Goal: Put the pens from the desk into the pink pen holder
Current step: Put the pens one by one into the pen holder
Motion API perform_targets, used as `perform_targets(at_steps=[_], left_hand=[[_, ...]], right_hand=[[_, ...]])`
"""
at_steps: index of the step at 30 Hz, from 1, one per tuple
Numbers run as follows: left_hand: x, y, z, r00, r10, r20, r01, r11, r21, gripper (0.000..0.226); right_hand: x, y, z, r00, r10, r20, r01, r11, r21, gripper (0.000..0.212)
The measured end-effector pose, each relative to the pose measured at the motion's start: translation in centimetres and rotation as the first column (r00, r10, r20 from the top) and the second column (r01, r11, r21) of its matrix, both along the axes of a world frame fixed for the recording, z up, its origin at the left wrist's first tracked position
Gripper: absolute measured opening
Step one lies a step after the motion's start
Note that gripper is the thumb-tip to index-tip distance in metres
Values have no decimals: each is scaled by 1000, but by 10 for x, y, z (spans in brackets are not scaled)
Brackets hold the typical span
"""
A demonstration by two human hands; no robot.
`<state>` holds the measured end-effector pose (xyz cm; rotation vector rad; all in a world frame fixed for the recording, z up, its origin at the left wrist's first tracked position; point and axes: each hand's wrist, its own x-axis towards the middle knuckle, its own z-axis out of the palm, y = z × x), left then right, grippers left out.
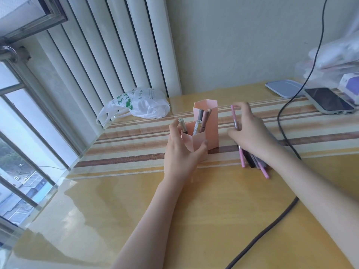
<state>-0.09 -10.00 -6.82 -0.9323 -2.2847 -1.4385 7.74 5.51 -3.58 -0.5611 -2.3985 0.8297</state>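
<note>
Sunlight from the window at the left gleams on the glass-topped wooden desk point(174, 210), with its striped cloth under the glass. Toward the middle stands the pink pen holder point(204, 131), a tall and a short hexagonal cup joined together, with several pens already upright inside. The left hand point(181, 152) wraps round the short front cup, fingers and thumb closed on its sides. Just beside it, the right hand point(250, 133) pinches a pink pen point(234, 117) nearly upright; the grip looks firm, though the fingertips are blurred. Under that wrist a small bunch of pens point(252, 161) lies on the desk. A white plastic bag point(143, 103) sits behind, and a phone point(328, 100) at far right.
</note>
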Motion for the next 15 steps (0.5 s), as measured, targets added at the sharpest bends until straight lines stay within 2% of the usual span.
perform_targets(at_steps=[2, 4, 6, 8, 11, 15], left_hand=[[2, 0, 1, 1000, -4, 20, 4, 1000, 26, 63], [2, -1, 4, 998, -11, 60, 8, 999, 51, 54], [2, -3, 7, 991, -38, 126, 28, 996, 87, 46], [1, -5, 9, 984, -75, 162, 57, 992, 112, 44], [2, -5, 11, 968, -138, 211, 109, 984, 143, 49], [0, -6, 11, 935, -191, 297, 137, 971, 194, 50]], right_hand=[[1, 1, 6, 970, -7, -242, -14, 997, -82, 62], [4, -1, 11, 887, -23, -462, -30, 994, -107, 71], [8, -5, 16, 762, -34, -646, -31, 996, -88, 72], [13, -9, 23, 601, -37, -798, -37, 997, -74, 66], [23, -15, 35, 417, -10, -909, -65, 997, -41, 53], [30, -19, 47, 333, -4, -943, -75, 997, -31, 44]])
